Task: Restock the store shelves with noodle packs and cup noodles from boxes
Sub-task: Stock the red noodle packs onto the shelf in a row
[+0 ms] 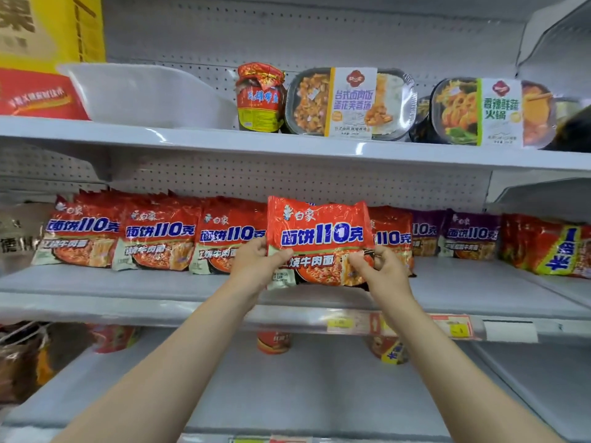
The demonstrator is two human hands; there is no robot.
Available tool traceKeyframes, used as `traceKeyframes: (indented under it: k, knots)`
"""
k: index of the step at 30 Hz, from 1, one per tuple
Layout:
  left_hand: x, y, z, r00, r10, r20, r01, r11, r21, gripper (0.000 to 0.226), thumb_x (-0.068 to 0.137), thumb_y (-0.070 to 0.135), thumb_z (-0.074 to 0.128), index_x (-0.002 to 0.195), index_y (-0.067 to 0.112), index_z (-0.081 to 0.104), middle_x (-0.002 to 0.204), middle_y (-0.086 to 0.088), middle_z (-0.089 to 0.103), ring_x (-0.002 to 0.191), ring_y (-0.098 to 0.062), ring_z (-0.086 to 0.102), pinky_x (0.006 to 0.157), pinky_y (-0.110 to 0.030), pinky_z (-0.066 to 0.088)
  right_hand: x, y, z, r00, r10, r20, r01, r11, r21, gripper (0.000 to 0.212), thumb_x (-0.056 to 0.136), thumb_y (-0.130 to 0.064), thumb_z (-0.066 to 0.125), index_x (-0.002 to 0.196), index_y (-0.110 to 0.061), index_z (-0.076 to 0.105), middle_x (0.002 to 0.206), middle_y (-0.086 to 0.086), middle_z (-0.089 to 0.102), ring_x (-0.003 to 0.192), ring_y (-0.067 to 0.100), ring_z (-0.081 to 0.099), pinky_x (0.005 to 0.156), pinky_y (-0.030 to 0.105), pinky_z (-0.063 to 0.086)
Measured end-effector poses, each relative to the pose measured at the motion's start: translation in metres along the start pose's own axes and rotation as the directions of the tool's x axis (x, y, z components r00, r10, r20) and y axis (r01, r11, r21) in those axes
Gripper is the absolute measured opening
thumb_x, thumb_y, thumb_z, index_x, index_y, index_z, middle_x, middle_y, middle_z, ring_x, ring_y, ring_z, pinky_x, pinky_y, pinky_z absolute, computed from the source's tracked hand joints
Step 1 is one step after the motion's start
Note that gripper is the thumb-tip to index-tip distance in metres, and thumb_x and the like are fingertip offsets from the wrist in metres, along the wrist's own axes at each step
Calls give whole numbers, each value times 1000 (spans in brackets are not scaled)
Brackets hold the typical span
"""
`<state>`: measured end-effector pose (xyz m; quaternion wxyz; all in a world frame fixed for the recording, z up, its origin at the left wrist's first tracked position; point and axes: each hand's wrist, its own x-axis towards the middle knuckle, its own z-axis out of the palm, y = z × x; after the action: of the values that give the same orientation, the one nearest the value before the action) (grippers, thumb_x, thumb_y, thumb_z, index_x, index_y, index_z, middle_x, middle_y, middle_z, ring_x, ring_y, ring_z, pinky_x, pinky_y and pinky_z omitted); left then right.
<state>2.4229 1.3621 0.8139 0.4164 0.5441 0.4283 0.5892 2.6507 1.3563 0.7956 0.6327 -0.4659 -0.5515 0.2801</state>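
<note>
So we've got the white shelving unit (319, 148) filling the whole view, three levels of it. The middle shelf (128, 282) carries a row of red noodle packs (156, 238) standing upright from 9 o'clock across to centre, then purple packs (470, 233) toward 3 o'clock and a red-and-yellow pack (550, 251) at the far edge. Up on the top shelf, around 1 o'clock, we see two boxed ready meals (348, 103) and a red-lidded jar (260, 97) just left of them, with a white tub (144, 97) at 11 o'clock. Down at 6 o'clock a few cup noodles (273, 342) sit at the back of the bottom shelf. Dead centre, we're holding one red noodle pack (319, 238) upright, in front of the row: left hand (252, 260) gripping its lower left edge with thumb on the front, right hand (380, 262) pinching the lower right edge with curled fingers.
</note>
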Motion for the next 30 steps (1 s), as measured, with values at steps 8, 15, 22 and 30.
traceKeyframes:
  k: [8, 15, 22, 30]
  knots:
    - [55, -23, 4, 999, -23, -37, 28, 991, 135, 27, 79, 18, 85, 101, 16, 70, 100, -3, 77, 95, -21, 73, 94, -46, 57, 40, 16, 12, 996, 83, -16, -84, 992, -95, 39, 89, -28, 77, 120, -17, 57, 122, -3, 64, 114, 13, 58, 94, 31, 46]
    - [80, -33, 9, 997, 43, -71, -17, 943, 333, 22, 81, 31, 83, 93, 24, 65, 92, 12, 69, 86, -9, 66, 90, -36, 52, 60, 32, 20, 987, 150, -60, -157, 976, -150, 30, 85, -26, 81, 104, -29, 58, 116, -1, 69, 111, 21, 65, 100, 44, 51]
    - [79, -33, 13, 988, 121, -100, -68, 902, 425, 27, 87, 27, 78, 106, 21, 60, 76, 20, 48, 78, -10, 55, 81, -29, 42, 68, 35, 27, 979, 184, -88, -199, 957, -210, 33, 86, -23, 80, 110, -20, 57, 106, -4, 64, 102, 18, 62, 93, 40, 52]
    - [81, -36, 14, 974, 139, -181, -37, 879, 475, 35, 87, 29, 78, 115, 15, 64, 97, 5, 64, 89, -21, 63, 78, -30, 44, 73, 36, 36, 984, 157, -90, -177, 932, -316, 27, 87, -26, 78, 106, -25, 58, 104, -2, 70, 97, 19, 69, 92, 46, 57]
